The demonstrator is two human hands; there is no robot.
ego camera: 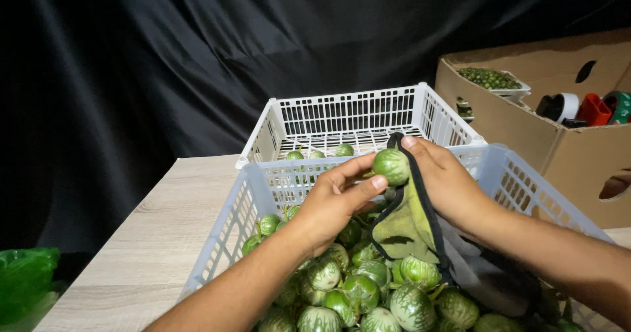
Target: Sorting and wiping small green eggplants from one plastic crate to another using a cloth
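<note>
At the far left I saw a crumpled green plastic bag [25, 281] lying off the edge of the pale wooden table [154, 240]. On that table, near me, stood a light blue slotted plastic crate [227, 230] heaped with small round green-and-white striped eggplants [368, 292]. My left hand [328, 204] was above the heap, its thumb and fingers pinching one round green eggplant [391, 166] over the crate's far rim. My right hand [447, 181] closed around an olive-green cloth with black edging [409, 220], pressing it against that eggplant, probably to wipe it. Beyond stood a white slotted plastic crate [358, 115] holding only a few eggplants [321, 152], likely the finished ones. At the far right, a brown cardboard box [526, 125] held a white tray of small green produce [490, 79] and coloured tape rolls [595, 109].
</note>
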